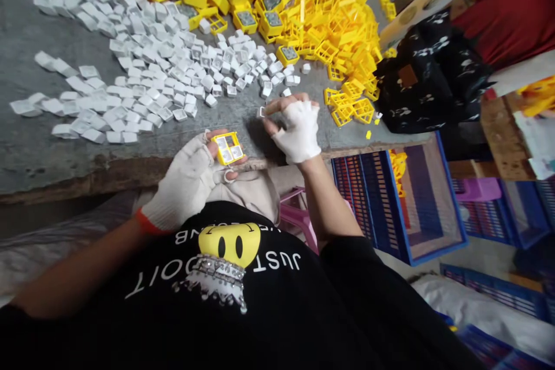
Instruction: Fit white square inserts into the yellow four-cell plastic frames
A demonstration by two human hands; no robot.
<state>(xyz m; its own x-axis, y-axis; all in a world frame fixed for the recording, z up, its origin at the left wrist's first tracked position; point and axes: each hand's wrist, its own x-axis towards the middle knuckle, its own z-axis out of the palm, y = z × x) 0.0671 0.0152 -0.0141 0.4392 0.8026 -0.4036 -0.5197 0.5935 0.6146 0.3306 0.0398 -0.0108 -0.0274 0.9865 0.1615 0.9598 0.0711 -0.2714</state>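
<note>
In my left hand (188, 176), which wears a pale fingerless glove with an orange cuff, is a small yellow plastic frame (220, 157). White square cups fill three of its compartments; the upper right one looks hollow. The frame is held near the table's front edge. To its right, my right hand (297, 130), also in a white fingerless glove, pinches a small white cup (262, 111) between thumb and finger just above the table. A large spread of loose white cups (147, 89) lies beyond both hands.
Yellow frames (342, 29) are heaped at the back right of the grey table (30, 162). Several yellow boxes with grey contents (246, 18) stand at the back. A black patterned bag (427, 78) lies at right, above a blue crate (373, 202). A pink stool (299, 217) stands below.
</note>
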